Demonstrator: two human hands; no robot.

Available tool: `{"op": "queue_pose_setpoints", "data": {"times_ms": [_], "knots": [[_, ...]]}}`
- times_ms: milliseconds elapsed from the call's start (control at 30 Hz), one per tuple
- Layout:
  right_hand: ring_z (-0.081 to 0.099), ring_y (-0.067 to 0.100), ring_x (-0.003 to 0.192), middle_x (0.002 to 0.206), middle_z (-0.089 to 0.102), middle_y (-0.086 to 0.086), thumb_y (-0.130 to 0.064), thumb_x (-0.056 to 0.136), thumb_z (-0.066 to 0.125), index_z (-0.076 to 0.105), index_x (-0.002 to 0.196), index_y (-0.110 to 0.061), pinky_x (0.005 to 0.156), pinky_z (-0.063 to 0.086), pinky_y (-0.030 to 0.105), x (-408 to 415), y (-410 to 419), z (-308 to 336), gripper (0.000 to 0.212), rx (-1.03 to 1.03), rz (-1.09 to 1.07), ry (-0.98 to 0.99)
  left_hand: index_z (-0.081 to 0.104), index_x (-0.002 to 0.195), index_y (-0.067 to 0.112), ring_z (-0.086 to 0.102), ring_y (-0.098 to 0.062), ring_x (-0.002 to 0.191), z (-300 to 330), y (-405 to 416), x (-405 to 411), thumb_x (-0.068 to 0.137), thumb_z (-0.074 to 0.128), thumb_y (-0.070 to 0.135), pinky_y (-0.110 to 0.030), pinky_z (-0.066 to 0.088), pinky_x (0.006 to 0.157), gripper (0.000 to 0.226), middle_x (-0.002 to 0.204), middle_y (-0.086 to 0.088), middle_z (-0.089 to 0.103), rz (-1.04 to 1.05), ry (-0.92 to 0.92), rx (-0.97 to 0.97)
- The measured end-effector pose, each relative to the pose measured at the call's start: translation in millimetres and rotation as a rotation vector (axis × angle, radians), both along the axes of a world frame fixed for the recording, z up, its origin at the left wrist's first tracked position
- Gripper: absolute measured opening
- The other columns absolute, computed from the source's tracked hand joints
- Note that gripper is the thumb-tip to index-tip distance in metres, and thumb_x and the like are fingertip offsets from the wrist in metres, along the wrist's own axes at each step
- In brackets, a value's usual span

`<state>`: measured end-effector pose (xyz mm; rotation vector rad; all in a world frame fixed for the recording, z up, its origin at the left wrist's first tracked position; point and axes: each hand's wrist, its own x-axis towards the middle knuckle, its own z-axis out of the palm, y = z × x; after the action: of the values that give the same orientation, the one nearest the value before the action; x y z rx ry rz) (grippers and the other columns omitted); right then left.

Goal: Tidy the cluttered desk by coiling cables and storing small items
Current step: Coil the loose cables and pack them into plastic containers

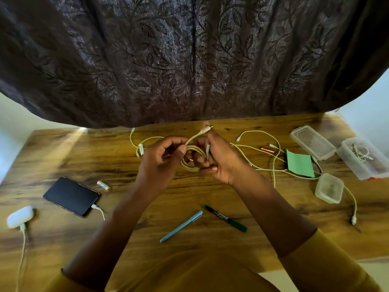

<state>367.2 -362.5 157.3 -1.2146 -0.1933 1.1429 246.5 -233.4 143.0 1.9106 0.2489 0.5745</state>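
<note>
Head view. We held a cream-white charging cable wound into a small coil above the middle of the brown wood-grain desk. Our left hand pinched the loops between thumb and curled fingers. Our right hand gripped the coil's right side, fingers curled round it, with the cable's white plug end sticking up on the far side.

Judgement: to finish well, we should keep the loops equal, tuck the plug tail round the bundle, and hold tension so it does not spring open. The clear plastic rectangular box at far right, already holding a cable, looked the likely destination.

Both forearms reached in from the near edge and converged at centre, wrists slightly raised. A tangle of loose white cables lay right of the hands.
</note>
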Motion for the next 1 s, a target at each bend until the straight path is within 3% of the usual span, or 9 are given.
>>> {"op": "queue_pose_setpoints", "data": {"times_ms": [133, 233, 367, 467, 567, 700, 800, 933, 1000], "knots": [[0.037, 0.008, 0.038, 0.065, 0.057, 0.009, -0.075, 0.099, 0.03, 0.064, 0.095, -0.01, 0.034, 0.017, 0.013, 1, -2, 0, 0.074, -0.031, -0.045, -0.068, 0.07, 0.118, 0.015, 0.069, -0.017, 0.086, -7, -3, -7, 0.107, 0.054, 0.017, -0.037, 0.055, 0.068, 0.02, 0.097, 0.004, 0.073, -0.027, 0.093, 0.132], [0.039, 0.01, 0.044, 0.072, 0.059, 0.008, -0.083, 0.092, 0.037, 0.06, 0.117, -0.013, 0.032, 0.021, 0.013, 2, -4, -4, 0.078, -0.043, 0.023, -0.093, 0.069, 0.107, 0.019, 0.062, -0.024, 0.068, -6, 0, -9, 0.109, 0.048, 0.018, -0.05, 0.046, 0.061, 0.021, 0.082, -0.001, 0.067, -0.064, 0.184, 0.183], [0.041, 0.01, 0.048, 0.076, 0.057, 0.007, -0.067, 0.1, 0.044, 0.053, 0.121, -0.018, 0.034, 0.024, 0.016, 0, 0, -7, 0.054, -0.053, 0.168, -0.138, 0.061, 0.091, 0.018, 0.059, -0.017, 0.058, 0, -3, -7, 0.111, 0.045, 0.017, -0.042, 0.043, 0.055, 0.026, 0.071, 0.005, 0.065, -0.038, 0.194, 0.196], [0.045, 0.012, 0.055, 0.082, 0.061, 0.01, -0.022, 0.104, 0.044, 0.053, 0.124, -0.012, 0.038, 0.026, 0.017, -3, 2, -3, 0.023, -0.032, 0.208, -0.135, 0.061, 0.088, 0.019, 0.062, -0.005, 0.062, 0, -4, -3, 0.111, 0.044, 0.021, -0.025, 0.042, 0.056, 0.029, 0.071, 0.008, 0.067, 0.042, 0.242, 0.196], [0.051, 0.016, 0.062, 0.092, 0.055, 0.018, 0.009, 0.092, 0.037, 0.053, 0.13, -0.002, 0.04, 0.031, 0.02, -5, 3, 3, 0.042, -0.071, 0.169, -0.141, 0.063, 0.084, 0.017, 0.062, -0.008, 0.064, 1, -5, -2, 0.111, 0.043, 0.022, -0.026, 0.042, 0.057, 0.034, 0.07, 0.005, 0.067, 0.112, 0.294, 0.177], [0.064, 0.015, 0.073, 0.099, 0.063, 0.017, 0.015, 0.096, 0.041, 0.052, 0.137, 0.004, 0.047, 0.045, 0.02, -7, 4, 5, 0.043, -0.07, 0.2, -0.238, 0.065, 0.089, 0.009, 0.061, -0.018, 0.068, 0, -7, -2, 0.111, 0.042, 0.021, -0.041, 0.043, 0.066, 0.034, 0.076, -0.009, 0.069, 0.136, 0.286, 0.158], [0.069, 0.017, 0.084, 0.107, 0.064, 0.017, 0.018, 0.097, 0.042, 0.054, 0.133, 0.006, 0.057, 0.054, 0.022, -8, 1, 7, 0.04, -0.026, 0.214, -0.229, 0.066, 0.091, 0.01, 0.065, -0.02, 0.075, -3, -8, -2, 0.111, 0.04, 0.023, -0.047, 0.049, 0.07, 0.035, 0.082, -0.006, 0.07, 0.17, 0.274, 0.098], [0.071, 0.019, 0.089, 0.109, 0.066, 0.018, 0.017, 0.098, 0.046, 0.056, 0.134, 0.01, 0.066, 0.057, 0.022, -10, 0, 9, 0.038, 0.001, 0.243, -0.264, 0.069, 0.117, 0.012, 0.069, -0.03, 0.108, -8, -7, -5, 0.108, 0.037, 0.051, -0.053, 0.055, 0.094, 0.051, 0.114, -0.011, 0.073, 0.214, 0.328, -0.055], [0.07, 0.021, 0.089, 0.112, 0.066, 0.021, 0.017, 0.098, 0.049, 0.058, 0.133, 0.011, 0.065, 0.057, 0.021, -11, -1, 13, 0.036, 0.013, 0.253, -0.31, 0.068, 0.122, 0.016, 0.071, -0.027, 0.11, -9, -6, -5, 0.108, 0.038, 0.054, -0.05, 0.06, 0.091, 0.051, 0.121, -0.01, 0.071, 0.241, 0.34, -0.18]]}}
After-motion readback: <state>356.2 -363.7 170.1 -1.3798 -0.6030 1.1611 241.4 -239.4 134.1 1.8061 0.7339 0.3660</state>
